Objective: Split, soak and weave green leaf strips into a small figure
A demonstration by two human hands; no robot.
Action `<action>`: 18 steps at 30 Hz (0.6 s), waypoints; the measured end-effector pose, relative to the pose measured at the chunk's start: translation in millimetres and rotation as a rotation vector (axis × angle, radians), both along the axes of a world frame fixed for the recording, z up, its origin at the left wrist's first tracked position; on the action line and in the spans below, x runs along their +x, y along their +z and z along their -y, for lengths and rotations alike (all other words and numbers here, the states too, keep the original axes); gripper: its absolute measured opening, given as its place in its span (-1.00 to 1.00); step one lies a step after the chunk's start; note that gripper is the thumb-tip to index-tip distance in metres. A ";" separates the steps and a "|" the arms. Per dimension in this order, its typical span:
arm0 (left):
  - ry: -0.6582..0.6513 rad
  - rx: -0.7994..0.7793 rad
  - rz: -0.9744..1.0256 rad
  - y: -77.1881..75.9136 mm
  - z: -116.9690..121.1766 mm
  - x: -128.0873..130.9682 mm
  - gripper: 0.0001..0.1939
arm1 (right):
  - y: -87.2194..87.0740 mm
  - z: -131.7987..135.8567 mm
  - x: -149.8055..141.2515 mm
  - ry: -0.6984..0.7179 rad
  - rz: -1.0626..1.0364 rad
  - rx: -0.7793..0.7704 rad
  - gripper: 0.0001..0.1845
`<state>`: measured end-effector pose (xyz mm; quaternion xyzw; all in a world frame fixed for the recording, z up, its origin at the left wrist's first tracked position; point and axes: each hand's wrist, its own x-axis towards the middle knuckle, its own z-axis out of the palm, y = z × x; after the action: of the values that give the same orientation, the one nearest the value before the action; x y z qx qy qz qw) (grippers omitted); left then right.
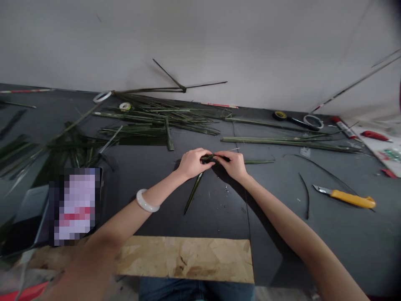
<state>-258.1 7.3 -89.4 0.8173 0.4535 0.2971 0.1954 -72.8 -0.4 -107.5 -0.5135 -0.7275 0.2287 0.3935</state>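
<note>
Between both hands, above the dark tabletop, is a small piece of folded green leaf strips (206, 158). My left hand (194, 163), with a white bangle on its forearm, is closed around the left side of it. Pinched at its right side are the fingers of my right hand (232, 164); a thin pale needle-like end sticks out above that hand. One leaf strip (193, 194) hangs down toward me from the left hand, and another strip (259, 161) extends to the right past the right hand. The fingertips hide much of the folded part.
Long leaf strips (291, 144) lie behind the hands, with a leaf pile (156, 113) at the back left. A yellow-handled utility knife (352, 198) rests at right, blade exposed. A blurred-screen device (77, 205) is at left. Tape rolls (125, 107) and a brown board (188, 255) are also there.
</note>
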 end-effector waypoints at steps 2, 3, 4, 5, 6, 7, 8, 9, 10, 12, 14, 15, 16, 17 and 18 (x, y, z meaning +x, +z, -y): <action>-0.006 0.004 0.002 -1.6 -0.3 0.3 -0.72 | 0.4 0.4 0.2 0.011 0.000 0.015 -0.82; -0.013 0.005 -0.002 -2.5 -0.7 0.2 -0.75 | 0.5 0.6 0.3 0.019 0.005 0.023 -0.82; -0.020 0.006 -0.006 -3.4 -1.2 0.1 -0.78 | 0.5 0.8 0.4 0.029 0.018 0.028 -0.82; -0.024 0.005 -0.008 -4.2 -1.8 -0.1 -0.80 | 0.6 1.0 0.4 0.040 0.033 0.028 -0.81; -0.026 0.004 -0.008 -4.7 -2.3 -0.4 -0.82 | 0.6 1.1 0.4 0.053 0.050 0.026 -0.80; -0.024 0.002 -0.006 -4.9 -2.7 -0.6 -0.83 | 0.7 1.1 0.3 0.064 0.065 0.026 -0.79; -0.020 0.000 -0.001 -4.8 -3.0 -0.8 -0.84 | 0.7 1.2 0.1 0.070 0.077 0.028 -0.77; -0.015 -0.003 0.003 -4.3 -3.0 -1.0 -0.85 | 0.8 1.2 -0.1 0.072 0.084 0.036 -0.76; -0.011 -0.009 0.005 -3.7 -2.8 -1.0 -0.85 | 0.8 1.2 -0.3 0.069 0.089 0.046 -0.75; -0.006 -0.021 0.010 -2.1 -2.1 -1.0 -0.85 | 1.0 1.3 -0.7 0.058 0.092 0.066 -0.76; -0.007 -0.026 0.022 -0.7 -1.3 -0.8 -0.86 | 1.2 1.5 -1.0 0.046 0.092 0.079 -0.77; -0.008 -0.027 0.032 -0.2 -1.1 -0.7 -0.86 | 1.2 1.7 -1.1 0.041 0.092 0.085 -0.78; -0.010 -0.028 0.041 0.1 -1.1 -0.7 -0.85 | 1.1 1.9 -1.3 0.038 0.093 0.091 -0.78; -0.012 -0.028 0.048 0.2 -1.2 -0.7 -0.85 | 1.0 2.2 -1.5 0.039 0.098 0.098 -0.78; -0.014 -0.026 0.052 0.1 -1.5 -0.7 -0.84 | 0.7 2.6 -1.7 0.043 0.106 0.108 -0.78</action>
<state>-258.8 8.8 -89.3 0.8097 0.4465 0.3110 0.2199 -74.5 -3.0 -106.8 -0.4874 -0.7694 0.1699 0.3764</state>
